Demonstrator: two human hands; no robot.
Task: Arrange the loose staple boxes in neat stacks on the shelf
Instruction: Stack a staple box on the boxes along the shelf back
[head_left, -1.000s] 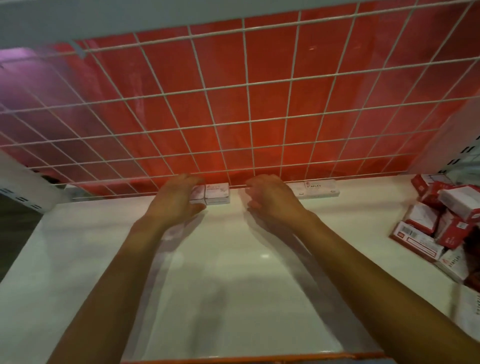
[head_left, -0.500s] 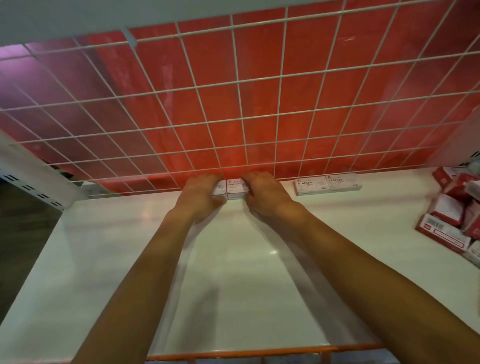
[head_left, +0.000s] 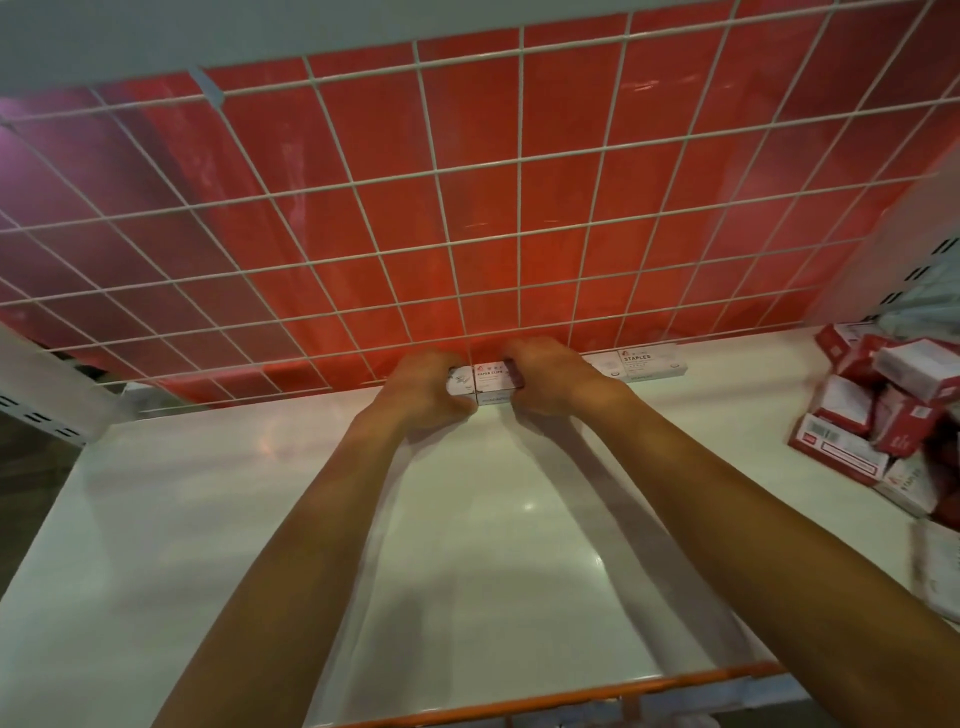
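Where the white shelf (head_left: 208, 519) meets the wire grid (head_left: 363, 234), the left hand (head_left: 423, 392) and the right hand (head_left: 558, 382) curl their fingers round the two ends of a short row of small boxes (head_left: 491, 382), clamping it between them. The box that shows between the hands reads PAPER CLIPS. Just beyond the right hand, against the same grid, lies a flat STAPLES box (head_left: 652, 361). Farther out to that hand's right, well apart, loose staple boxes (head_left: 883, 415) lie heaped in a jumble.

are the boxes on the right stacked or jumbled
Jumbled: the boxes lie tilted at mixed angles, overlapping in a loose heap on the shelf.
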